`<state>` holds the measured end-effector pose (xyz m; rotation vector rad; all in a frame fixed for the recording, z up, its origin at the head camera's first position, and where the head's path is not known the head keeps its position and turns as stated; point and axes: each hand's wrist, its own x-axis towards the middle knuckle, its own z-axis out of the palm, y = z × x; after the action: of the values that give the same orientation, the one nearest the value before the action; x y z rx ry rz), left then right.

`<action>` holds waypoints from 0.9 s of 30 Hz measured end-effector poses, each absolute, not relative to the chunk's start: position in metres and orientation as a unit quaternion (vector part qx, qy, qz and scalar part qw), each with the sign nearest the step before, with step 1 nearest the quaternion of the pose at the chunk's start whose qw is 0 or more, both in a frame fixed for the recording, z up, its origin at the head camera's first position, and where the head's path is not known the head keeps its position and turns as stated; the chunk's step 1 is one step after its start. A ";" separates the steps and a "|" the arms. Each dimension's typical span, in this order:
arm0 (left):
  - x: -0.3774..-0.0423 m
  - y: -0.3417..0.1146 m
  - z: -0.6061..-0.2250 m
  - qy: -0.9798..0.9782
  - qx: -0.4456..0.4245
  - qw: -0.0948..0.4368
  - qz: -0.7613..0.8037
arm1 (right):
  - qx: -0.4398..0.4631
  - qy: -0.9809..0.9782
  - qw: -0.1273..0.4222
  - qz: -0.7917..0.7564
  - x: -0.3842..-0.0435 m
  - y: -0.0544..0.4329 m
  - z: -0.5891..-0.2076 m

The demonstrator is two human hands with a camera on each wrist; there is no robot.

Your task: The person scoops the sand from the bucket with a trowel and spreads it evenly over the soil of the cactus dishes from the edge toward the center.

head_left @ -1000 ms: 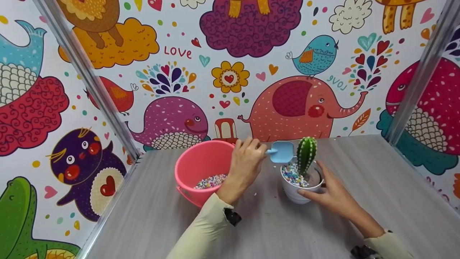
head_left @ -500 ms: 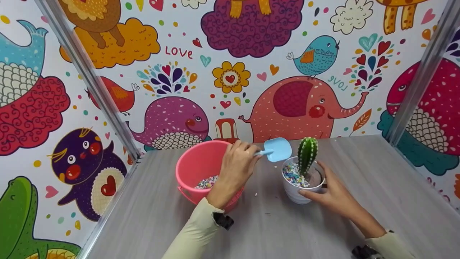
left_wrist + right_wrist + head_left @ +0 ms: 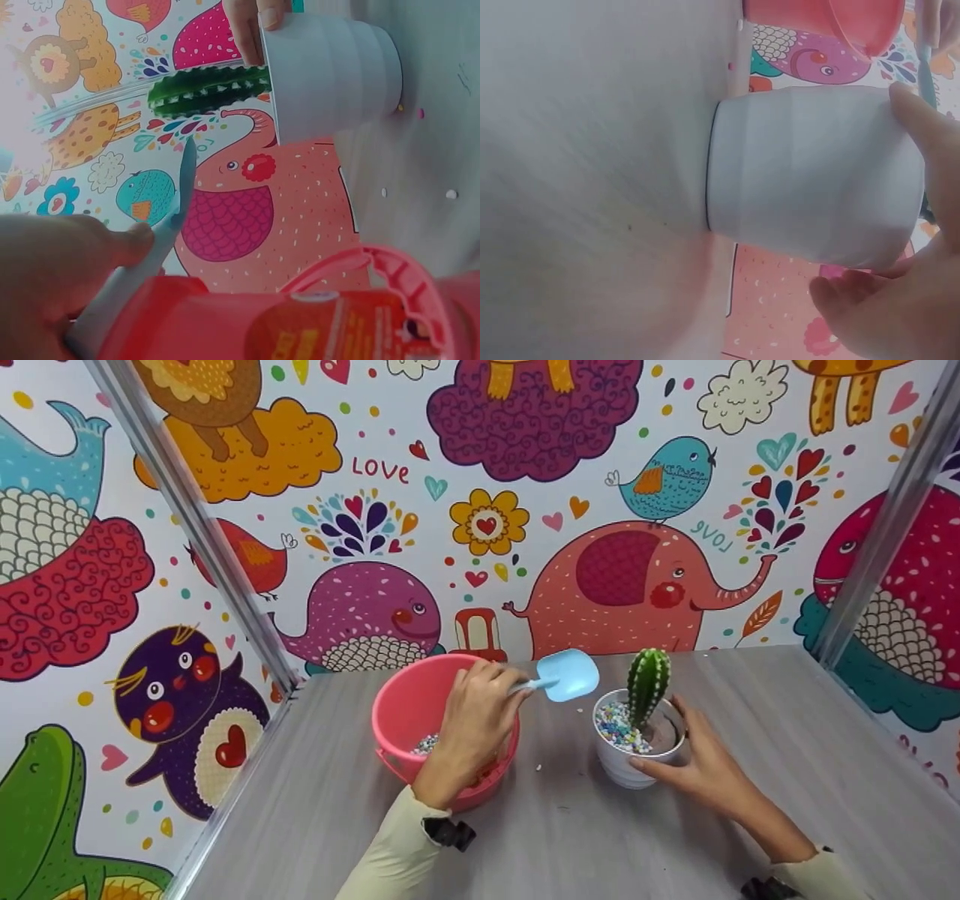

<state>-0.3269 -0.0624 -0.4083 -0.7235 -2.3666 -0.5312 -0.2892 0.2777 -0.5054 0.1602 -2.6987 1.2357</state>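
Note:
My left hand (image 3: 474, 716) grips the handle of a light blue toy shovel (image 3: 570, 675) over the right rim of a pink bucket (image 3: 401, 697). The shovel's blade points right, and no pebbles show on it. Small multicoloured pebbles (image 3: 426, 745) lie in the bucket, partly hidden by that hand. My right hand (image 3: 709, 776) holds a white pot (image 3: 628, 772) from its right side, thumb at the front near the rim. In the pot stands a green cactus (image 3: 647, 688), with coloured pebbles (image 3: 621, 727) to its left and a brownish bare surface to its right. The right wrist view shows the pot (image 3: 810, 172) standing on the table.
A few loose pebbles (image 3: 451, 194) lie on the grey wood-grain table (image 3: 570, 847) between bucket and pot. Printed panels (image 3: 375, 607) with cartoon animals rise behind the table and at both sides, joined by metal posts (image 3: 196, 525).
My left hand has drawn the shovel leftward, away from the pot and over the bucket, and the blade has turned. My right hand stays on the pot.

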 end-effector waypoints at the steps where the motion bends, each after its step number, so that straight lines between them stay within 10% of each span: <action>1: -0.327 -0.065 -0.409 -0.891 -0.271 0.304 -0.201 | 0.052 -0.904 0.089 0.414 -0.288 0.278 -0.503; 20: -0.320 -0.121 -0.413 -0.898 -0.216 0.310 -0.224 | 0.101 -0.807 0.389 0.434 -0.261 0.253 -0.455; 27: -0.317 -0.145 -0.414 -0.895 -0.197 0.309 -0.254 | 0.175 -0.777 0.389 0.462 -0.250 0.221 -0.442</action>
<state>-0.3175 -0.1451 -0.4141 -0.5203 -2.3659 -0.6710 -0.2500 0.2209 -0.4418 0.4445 -1.9763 1.1750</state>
